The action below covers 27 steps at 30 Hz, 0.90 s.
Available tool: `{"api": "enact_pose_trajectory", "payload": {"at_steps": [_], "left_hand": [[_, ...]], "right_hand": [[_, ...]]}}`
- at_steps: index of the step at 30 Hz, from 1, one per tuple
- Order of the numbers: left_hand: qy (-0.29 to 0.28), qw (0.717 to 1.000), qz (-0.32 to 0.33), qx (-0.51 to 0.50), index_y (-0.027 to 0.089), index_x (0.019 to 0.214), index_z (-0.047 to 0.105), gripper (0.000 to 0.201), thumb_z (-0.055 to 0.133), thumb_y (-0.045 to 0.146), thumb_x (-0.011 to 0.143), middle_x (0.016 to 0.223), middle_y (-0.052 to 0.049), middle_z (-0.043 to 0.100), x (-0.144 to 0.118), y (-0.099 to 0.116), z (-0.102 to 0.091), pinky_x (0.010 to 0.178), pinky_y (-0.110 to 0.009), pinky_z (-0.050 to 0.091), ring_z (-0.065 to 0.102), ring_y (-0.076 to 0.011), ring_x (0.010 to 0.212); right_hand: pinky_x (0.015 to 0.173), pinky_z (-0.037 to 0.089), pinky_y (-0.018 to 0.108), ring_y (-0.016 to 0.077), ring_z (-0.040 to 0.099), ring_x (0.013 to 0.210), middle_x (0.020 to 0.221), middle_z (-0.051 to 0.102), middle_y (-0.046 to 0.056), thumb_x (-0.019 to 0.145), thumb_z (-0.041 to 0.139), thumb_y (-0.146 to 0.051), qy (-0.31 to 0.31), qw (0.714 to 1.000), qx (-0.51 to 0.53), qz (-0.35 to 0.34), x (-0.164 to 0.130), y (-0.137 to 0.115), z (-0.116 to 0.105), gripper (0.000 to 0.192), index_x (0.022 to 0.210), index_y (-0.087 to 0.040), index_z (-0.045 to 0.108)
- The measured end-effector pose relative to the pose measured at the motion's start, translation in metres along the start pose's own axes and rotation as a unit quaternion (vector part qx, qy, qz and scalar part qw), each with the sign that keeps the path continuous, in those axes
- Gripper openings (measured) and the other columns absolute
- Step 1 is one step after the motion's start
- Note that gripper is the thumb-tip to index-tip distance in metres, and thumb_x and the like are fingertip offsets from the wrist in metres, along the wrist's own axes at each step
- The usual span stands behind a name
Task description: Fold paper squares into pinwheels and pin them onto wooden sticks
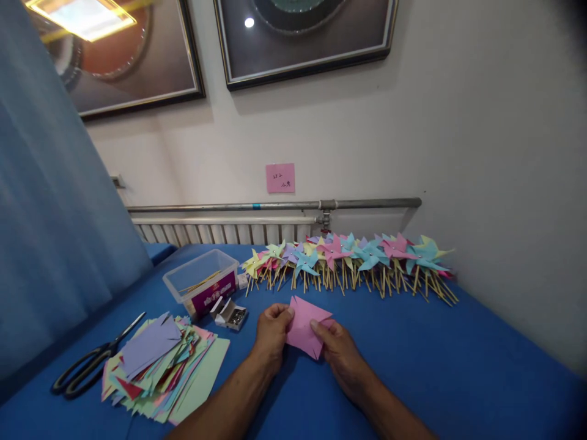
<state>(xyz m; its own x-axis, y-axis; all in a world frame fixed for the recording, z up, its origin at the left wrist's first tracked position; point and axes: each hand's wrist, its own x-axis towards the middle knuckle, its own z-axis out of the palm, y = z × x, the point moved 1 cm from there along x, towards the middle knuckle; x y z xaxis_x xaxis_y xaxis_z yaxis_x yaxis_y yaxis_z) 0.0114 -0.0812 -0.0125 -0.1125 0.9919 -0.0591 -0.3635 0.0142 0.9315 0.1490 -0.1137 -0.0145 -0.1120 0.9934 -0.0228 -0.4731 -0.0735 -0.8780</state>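
Note:
A pink paper square (304, 329) with slits cut in from its corners is held up over the blue table, between my two hands. My left hand (271, 333) pinches its left edge between thumb and fingers. On the other side, my right hand (337, 348) grips the right edge, thumb on the front face and fingers behind, mostly hidden. Left of my hands sits a small opened box (229, 314) with shiny metal pins inside. A loose pile of cut coloured paper sheets (160, 366) lies near my left forearm, with a lilac sheet on top.
Black-handled scissors (98, 360) lie left of the paper pile. A clear plastic tub (202, 282) holds a few thin sticks. Many finished paper pinwheels (348, 253) on sticks lie in a row along the back, before the radiator (220, 232) and pipe. A blue curtain (50, 201) hangs at left.

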Motion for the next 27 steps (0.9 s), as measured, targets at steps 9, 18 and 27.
{"api": "enact_pose_trajectory", "payload": {"at_steps": [9, 18, 27], "left_hand": [[0.024, 0.999, -0.01, -0.042, 0.015, 0.067, 0.06, 0.044, 0.091, 0.042, 0.051, 0.05, 0.007, 0.052, -0.006, 0.002, 0.002, 0.048, -0.02, 0.031, 0.041, -0.0057, 0.045], [0.004, 0.999, 0.027, 0.025, 0.015, 0.067, 0.062, 0.037, 0.088, 0.038, 0.053, 0.052, 0.005, 0.054, -0.009, 0.006, 0.005, 0.048, -0.021, 0.033, 0.043, -0.0066, 0.047], [-0.014, 0.986, 0.107, 0.124, 0.017, 0.067, 0.065, 0.021, 0.08, 0.032, 0.065, 0.057, 0.003, 0.057, -0.014, 0.009, 0.004, 0.053, -0.022, 0.036, 0.046, -0.0101, 0.053]], "right_hand": [[0.091, 0.053, 0.046, 0.031, 0.073, 0.097, 0.094, 0.08, 0.01, 0.073, 0.085, -0.043, -0.033, 0.998, 0.044, -0.002, -0.008, -0.007, 0.009, 0.041, 0.104, -0.018, 0.074], [0.084, 0.056, 0.043, 0.0312, 0.073, 0.091, 0.084, 0.079, 0.007, 0.068, 0.087, -0.042, 0.049, 0.998, -0.004, -0.025, 0.0, 0.01, 0.002, 0.041, 0.098, -0.018, 0.074], [0.073, 0.056, 0.038, 0.029, 0.074, 0.083, 0.08, 0.079, 0.007, 0.073, 0.082, -0.043, 0.054, 0.998, -0.02, 0.001, -0.003, 0.002, 0.001, 0.032, 0.09, -0.018, 0.074]]}}
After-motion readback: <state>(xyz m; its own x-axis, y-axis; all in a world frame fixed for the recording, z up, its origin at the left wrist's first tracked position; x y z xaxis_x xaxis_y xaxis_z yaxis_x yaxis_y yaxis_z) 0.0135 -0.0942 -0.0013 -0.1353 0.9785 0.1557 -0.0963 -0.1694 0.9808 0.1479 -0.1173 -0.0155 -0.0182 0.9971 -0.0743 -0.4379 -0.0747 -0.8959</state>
